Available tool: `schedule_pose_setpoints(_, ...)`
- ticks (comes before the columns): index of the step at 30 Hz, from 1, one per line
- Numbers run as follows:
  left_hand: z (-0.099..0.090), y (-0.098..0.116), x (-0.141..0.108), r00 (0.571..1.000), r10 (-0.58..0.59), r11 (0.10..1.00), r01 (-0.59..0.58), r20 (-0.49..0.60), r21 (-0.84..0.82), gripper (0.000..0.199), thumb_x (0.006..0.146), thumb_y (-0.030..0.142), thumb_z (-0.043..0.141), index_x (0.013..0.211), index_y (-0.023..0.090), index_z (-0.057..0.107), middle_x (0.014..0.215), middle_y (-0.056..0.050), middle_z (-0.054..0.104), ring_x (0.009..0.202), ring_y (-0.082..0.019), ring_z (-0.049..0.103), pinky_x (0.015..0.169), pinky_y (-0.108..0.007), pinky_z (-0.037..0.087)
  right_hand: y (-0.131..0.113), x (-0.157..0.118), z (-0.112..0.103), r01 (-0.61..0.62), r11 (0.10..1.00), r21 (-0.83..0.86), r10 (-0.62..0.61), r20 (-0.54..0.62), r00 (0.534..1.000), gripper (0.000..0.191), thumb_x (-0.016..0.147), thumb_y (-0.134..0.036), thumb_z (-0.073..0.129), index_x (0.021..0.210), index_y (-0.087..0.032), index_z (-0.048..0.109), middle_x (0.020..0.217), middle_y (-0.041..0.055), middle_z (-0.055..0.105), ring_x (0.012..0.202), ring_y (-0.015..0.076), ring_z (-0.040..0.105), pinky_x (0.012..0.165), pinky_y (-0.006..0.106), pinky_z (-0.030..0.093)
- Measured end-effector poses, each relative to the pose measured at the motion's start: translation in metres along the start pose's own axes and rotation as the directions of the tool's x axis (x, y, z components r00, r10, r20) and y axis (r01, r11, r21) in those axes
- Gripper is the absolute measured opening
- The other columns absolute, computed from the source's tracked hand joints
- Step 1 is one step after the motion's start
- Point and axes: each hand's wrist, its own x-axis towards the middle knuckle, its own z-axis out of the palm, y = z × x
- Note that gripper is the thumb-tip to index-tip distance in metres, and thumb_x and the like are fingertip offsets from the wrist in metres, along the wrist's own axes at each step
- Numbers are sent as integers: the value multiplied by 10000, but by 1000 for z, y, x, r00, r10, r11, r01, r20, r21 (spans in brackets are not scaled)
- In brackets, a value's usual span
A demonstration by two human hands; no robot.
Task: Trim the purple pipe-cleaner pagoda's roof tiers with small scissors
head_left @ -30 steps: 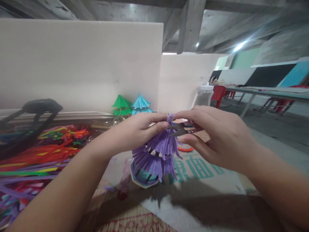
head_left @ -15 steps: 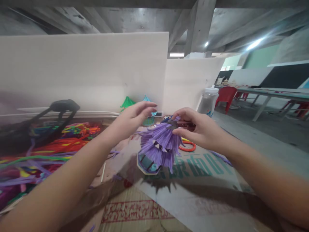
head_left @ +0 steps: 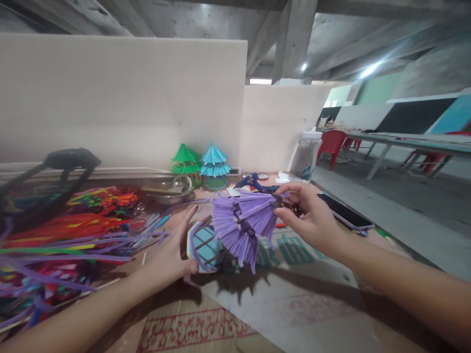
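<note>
A small tower of purple pipe cleaners (head_left: 235, 220) is tilted on its side above the table, its tiered roofs fanned out like a skirt. Its light blue base (head_left: 204, 245), crossed by dark strips, faces left. My left hand (head_left: 180, 250) is closed round the edge of that base, thumb below and fingers behind. At the roof's tip, my right hand (head_left: 301, 208) pinches the tower together with a dark tool, mostly hidden by the fingers.
Green (head_left: 186, 159) and blue (head_left: 215, 166) towers stand by the white partition (head_left: 125, 108). Behind the hands are a glue gun (head_left: 252, 182), a metal bowl (head_left: 165, 191) and a bottle (head_left: 306, 157). A phone (head_left: 346, 213) lies right; colourful pipe cleaners (head_left: 73, 220) spread left.
My left hand has come down from above the table onto the tower's base. The tower has turned further onto its side, and the view has shifted a little to the right.
</note>
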Motion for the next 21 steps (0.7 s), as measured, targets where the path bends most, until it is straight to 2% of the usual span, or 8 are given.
schedule_pose_setpoints(3, -1, -3, 0, 1000, -15, 998, 15, 4, -58, 1226, 608, 711, 769, 1584, 295, 155, 1667, -136, 201, 1521, -439, 168, 1207, -610, 226, 4, 5, 14, -15, 998, 59, 16, -17, 1000, 265, 892, -346, 655, 1061, -223, 492, 784, -36, 583, 644, 100, 564, 540, 199, 414)
schedule_pose_setpoints(7, -1, -7, 6, 996, -53, 995, 47, -68, -93, 1059, 737, 617, 699, 1571, 252, 158, 1580, -183, 363, 1467, -401, 337, 1196, -597, 250, 8, 13, 22, -10, 997, 82, 7, 33, 999, 261, 916, -351, 621, 1102, -233, 482, 810, -24, 610, 681, 114, 581, 573, 215, 432)
schedule_pose_setpoints(9, -2, -8, 6, 987, -88, 993, 77, -131, -87, 1005, 766, 562, 670, 1567, 253, 148, 1554, -174, 397, 1449, -394, 368, 1188, -598, 262, 11, 15, 16, 20, 1000, 17, -20, 14, 1000, 234, 940, -330, 584, 1134, -234, 496, 807, -20, 605, 694, 123, 576, 591, 230, 438)
schedule_pose_setpoints(11, -4, -10, 5, 986, -111, 993, 105, -126, -53, 966, 783, 530, 651, 1565, 277, 144, 1549, -154, 414, 1431, -399, 393, 1183, -592, 276, 13, 15, 5, 94, 989, -116, -96, -14, 995, 207, 949, -297, 569, 1143, -235, 533, 775, -32, 578, 658, 117, 546, 576, 227, 425)
schedule_pose_setpoints(13, -6, -14, 2, 988, -79, 996, 85, -131, 35, 956, 780, 507, 670, 1562, 302, 158, 1547, -135, 438, 1442, -404, 367, 1202, -571, 243, 13, 14, -8, 221, 932, -286, -221, 35, 975, 204, 943, -257, 576, 1146, -234, 573, 789, -25, 598, 649, 115, 547, 576, 226, 428)
schedule_pose_setpoints(16, -8, -22, -1, 997, -45, 997, 49, -68, 62, 939, 819, 539, 622, 1568, 299, 109, 1560, -156, 430, 1366, -414, 478, 1148, -553, 350, 9, 13, -24, 441, 763, -472, -399, 192, 897, 215, 937, -178, 561, 1143, -222, 606, 866, 21, 680, 718, 139, 614, 631, 254, 463)
schedule_pose_setpoints(18, -8, -24, -4, 998, -34, 994, 40, -53, 100, 933, 824, 571, 599, 1569, 309, 102, 1566, -155, 424, 1351, -423, 491, 1131, -556, 366, 6, 14, -29, 500, 685, -530, -454, 225, 862, 205, 940, -147, 544, 1121, -214, 616, 868, 35, 698, 718, 143, 626, 629, 257, 464)
schedule_pose_setpoints(21, -8, -22, -5, 996, -44, 985, 56, -77, 166, 932, 807, 628, 585, 1572, 333, 141, 1480, -117, 537, 1361, -428, 467, 1134, -556, 355, 1, 14, -31, 516, 654, -553, -457, 255, 852, 193, 956, -162, 523, 1119, -205, 619, 876, 41, 705, 708, 138, 629, 617, 251, 456)
